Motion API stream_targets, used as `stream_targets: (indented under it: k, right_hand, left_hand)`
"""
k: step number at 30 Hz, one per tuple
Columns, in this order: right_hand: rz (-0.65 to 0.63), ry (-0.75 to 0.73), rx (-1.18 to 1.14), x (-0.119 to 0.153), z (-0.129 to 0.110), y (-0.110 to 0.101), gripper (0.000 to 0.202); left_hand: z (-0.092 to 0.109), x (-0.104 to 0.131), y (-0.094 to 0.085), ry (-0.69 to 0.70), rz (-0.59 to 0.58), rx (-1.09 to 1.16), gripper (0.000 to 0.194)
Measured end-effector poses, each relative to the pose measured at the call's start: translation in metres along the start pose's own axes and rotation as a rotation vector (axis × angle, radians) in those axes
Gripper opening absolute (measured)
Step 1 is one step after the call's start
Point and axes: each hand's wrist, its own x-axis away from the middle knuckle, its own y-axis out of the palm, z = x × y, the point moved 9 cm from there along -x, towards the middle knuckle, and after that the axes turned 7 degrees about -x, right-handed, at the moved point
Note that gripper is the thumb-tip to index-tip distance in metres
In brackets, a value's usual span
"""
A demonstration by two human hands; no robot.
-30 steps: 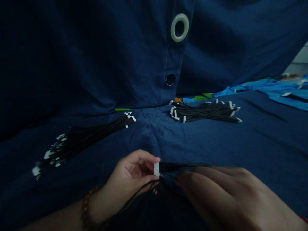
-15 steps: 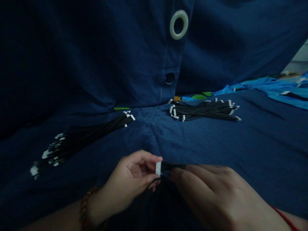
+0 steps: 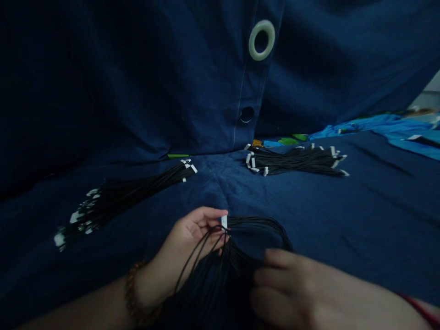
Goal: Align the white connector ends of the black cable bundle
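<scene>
My left hand (image 3: 199,240) pinches a small white connector (image 3: 224,222) between thumb and fingers. Thin black wires (image 3: 257,222) run right from this connector, bend round in a loop and pass behind my right hand (image 3: 292,284). That hand is curled closed around the wires, somewhat blurred, and its fingertips are hidden. More loose black wires (image 3: 201,261) hang below my left hand, fading into the dark. Beyond my hands lie two bundles of black cables with white connectors: one left (image 3: 137,190), one right (image 3: 295,160).
Dark blue cloth (image 3: 343,220) covers the surface and rises at the back, where a pale ring-shaped eyelet (image 3: 261,40) shows. Bright blue fabric (image 3: 371,124) lies at the far right. Green and orange scraps (image 3: 288,141) peek out under the hanging cloth.
My right hand has moved down and away from the connector, and the wires now bow out in a visible loop. My left hand has stayed on the connector, slightly higher in view.
</scene>
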Motion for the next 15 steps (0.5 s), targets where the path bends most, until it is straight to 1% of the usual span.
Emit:
stream_targets:
  k: [1,2,3,4,5,6,8,9,10,11,12,13,14,15]
  right_hand:
    - [0.000,0.114,-0.106,0.005,0.018,-0.009,0.009]
    - [-0.064,0.057,-0.258,0.009,0.022,-0.013,0.010]
    - [-0.041,0.059,-0.415,0.013,0.032,-0.023,0.015]
    - [0.058,0.124,-0.594,0.018,0.050,-0.035,0.015]
    - [0.259,0.151,-0.769,0.025,0.067,-0.054,0.014]
    - [0.534,0.161,-0.871,0.037,0.085,-0.075,0.017]
    - [0.825,0.199,-0.945,0.057,0.104,-0.093,0.031]
    - [0.914,0.231,-0.967,0.064,0.108,-0.097,0.035]
    - [0.946,0.270,-1.004,0.066,0.108,-0.097,0.035]
    - [0.949,0.310,-1.064,0.065,0.105,-0.094,0.031]
    - [0.919,0.362,-1.118,0.062,0.100,-0.089,0.023]
    - [0.843,0.405,-1.146,0.056,0.091,-0.081,0.014]
    - [0.709,0.474,-1.097,0.049,0.081,-0.069,0.006]
    - [0.610,0.550,-0.957,0.045,0.072,-0.060,0.006]
  left_hand:
    - [0.001,0.000,-0.001,0.005,0.002,-0.004,0.026]
    - [0.001,0.001,-0.001,0.012,0.003,-0.002,0.025]
    - [0.002,0.001,-0.001,0.018,0.001,0.004,0.025]
    - [0.003,0.001,-0.001,0.017,-0.001,0.004,0.026]
    - [0.003,0.002,0.000,0.013,-0.007,0.001,0.026]
    - [0.003,0.002,0.000,0.009,-0.011,-0.003,0.027]
    - [0.003,0.002,0.000,0.008,-0.008,-0.004,0.027]
    - [0.003,0.002,-0.001,0.010,-0.004,-0.002,0.028]
    - [0.003,0.002,-0.001,0.017,-0.001,0.004,0.028]
    - [0.003,0.002,-0.001,0.028,-0.006,0.018,0.028]
    - [0.003,0.002,-0.001,0.038,-0.019,0.033,0.028]
    - [0.003,0.002,0.001,0.042,-0.039,0.049,0.027]
    - [0.003,0.002,0.002,0.048,-0.060,0.065,0.027]
    - [0.003,0.002,0.004,0.058,-0.083,0.082,0.028]
